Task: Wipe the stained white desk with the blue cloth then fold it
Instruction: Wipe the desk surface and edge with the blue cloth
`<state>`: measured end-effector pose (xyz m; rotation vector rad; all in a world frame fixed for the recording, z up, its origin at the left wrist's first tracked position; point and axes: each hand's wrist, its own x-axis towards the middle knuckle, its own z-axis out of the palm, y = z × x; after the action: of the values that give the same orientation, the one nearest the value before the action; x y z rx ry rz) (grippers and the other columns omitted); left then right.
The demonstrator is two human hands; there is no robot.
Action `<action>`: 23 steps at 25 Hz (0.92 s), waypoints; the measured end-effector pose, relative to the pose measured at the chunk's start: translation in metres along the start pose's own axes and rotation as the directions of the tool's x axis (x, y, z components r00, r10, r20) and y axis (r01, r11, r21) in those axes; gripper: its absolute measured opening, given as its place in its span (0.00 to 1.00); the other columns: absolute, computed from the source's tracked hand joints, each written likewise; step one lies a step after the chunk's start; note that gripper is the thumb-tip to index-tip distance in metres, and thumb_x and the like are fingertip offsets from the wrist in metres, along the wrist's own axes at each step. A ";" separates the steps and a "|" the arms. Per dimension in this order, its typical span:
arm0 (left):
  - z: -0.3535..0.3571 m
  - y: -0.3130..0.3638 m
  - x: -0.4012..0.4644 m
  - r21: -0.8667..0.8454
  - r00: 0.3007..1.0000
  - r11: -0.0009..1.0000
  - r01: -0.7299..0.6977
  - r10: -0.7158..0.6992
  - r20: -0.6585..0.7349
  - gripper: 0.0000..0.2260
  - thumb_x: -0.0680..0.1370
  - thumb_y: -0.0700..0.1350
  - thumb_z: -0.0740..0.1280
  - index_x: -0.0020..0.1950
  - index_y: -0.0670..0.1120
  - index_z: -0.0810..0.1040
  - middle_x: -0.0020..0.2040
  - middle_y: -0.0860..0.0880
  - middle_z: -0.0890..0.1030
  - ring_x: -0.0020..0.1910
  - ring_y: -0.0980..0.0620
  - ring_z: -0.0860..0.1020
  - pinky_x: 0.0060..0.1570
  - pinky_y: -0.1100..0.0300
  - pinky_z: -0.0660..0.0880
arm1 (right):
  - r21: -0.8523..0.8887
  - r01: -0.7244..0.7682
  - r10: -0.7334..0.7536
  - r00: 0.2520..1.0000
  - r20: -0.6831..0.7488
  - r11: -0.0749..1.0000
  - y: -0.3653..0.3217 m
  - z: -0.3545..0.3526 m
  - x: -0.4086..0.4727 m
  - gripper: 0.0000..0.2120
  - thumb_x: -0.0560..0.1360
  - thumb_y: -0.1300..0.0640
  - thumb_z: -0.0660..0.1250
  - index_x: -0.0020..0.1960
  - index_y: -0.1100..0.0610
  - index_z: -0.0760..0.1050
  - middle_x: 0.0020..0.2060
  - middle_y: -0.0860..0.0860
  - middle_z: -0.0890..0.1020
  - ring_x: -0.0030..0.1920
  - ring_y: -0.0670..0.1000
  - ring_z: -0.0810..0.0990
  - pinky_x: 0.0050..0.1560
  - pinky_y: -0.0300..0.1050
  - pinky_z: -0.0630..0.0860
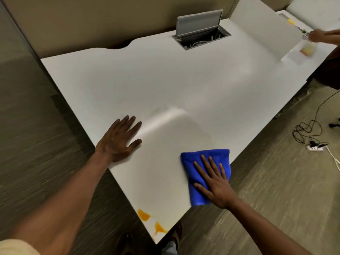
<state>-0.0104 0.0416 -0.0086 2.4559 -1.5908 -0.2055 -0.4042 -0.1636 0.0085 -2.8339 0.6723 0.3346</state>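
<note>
Low and right of centre in the frame, the right hand (214, 183) is laid flat, fingers straight and spread, on the blue cloth (204, 173), which is pressed against the white desk (184, 80) at its right-hand edge; nothing is gripped, the cloth being merely held down by the palm and fingers. At centre left, the left hand (119, 138) is planted flat on the bare desk surface, fingers spread, with nothing held. Two orange stains (143, 214) are seen at the bottom of the frame, on the near corner of the desk, well apart from the cloth and not yet wiped. Further out, an open cable hatch (201, 36) is set into the desk at upper centre, and another person's hand (320, 34) is visible at upper right. Cables and a power strip (315, 148) lie on the floor at right.

Since the cloth overhangs the edge slightly, it could be pushed off the desk by an outward stroke. Were the stains swept toward the corner, liquid might be driven over the edge onto the floor or merely smeared.
</note>
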 end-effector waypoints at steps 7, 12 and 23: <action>0.002 0.002 -0.001 -0.011 0.999 1.000 -0.003 0.002 -0.044 0.32 0.83 0.68 0.45 0.85 0.59 0.43 0.86 0.52 0.47 0.84 0.53 0.42 0.82 0.49 0.45 | -0.014 -0.181 0.181 0.983 -0.021 0.983 0.006 -0.037 0.114 0.34 0.77 0.25 0.35 0.80 0.31 0.31 0.83 0.41 0.33 0.83 0.50 0.33 0.81 0.65 0.36; 0.001 0.002 -0.002 -0.023 0.998 1.000 -0.003 0.002 -0.055 0.32 0.83 0.67 0.47 0.85 0.59 0.41 0.86 0.53 0.47 0.84 0.54 0.42 0.82 0.49 0.46 | 0.054 -0.193 0.195 0.980 -0.048 0.980 -0.048 -0.046 0.180 0.36 0.78 0.26 0.39 0.82 0.35 0.35 0.85 0.47 0.39 0.84 0.56 0.35 0.80 0.70 0.36; 0.001 0.000 -0.001 -0.050 0.999 0.999 0.003 -0.005 -0.048 0.34 0.82 0.67 0.47 0.85 0.58 0.41 0.85 0.54 0.49 0.84 0.54 0.45 0.82 0.50 0.46 | -0.108 0.289 -0.299 0.950 -0.092 0.951 -0.038 -0.007 0.076 0.34 0.83 0.28 0.48 0.85 0.38 0.45 0.85 0.43 0.44 0.85 0.53 0.41 0.80 0.64 0.44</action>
<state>-0.0116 0.0425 -0.0096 2.4083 -1.5424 -0.1830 -0.3193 -0.1637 0.0003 -3.0002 0.2481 0.1673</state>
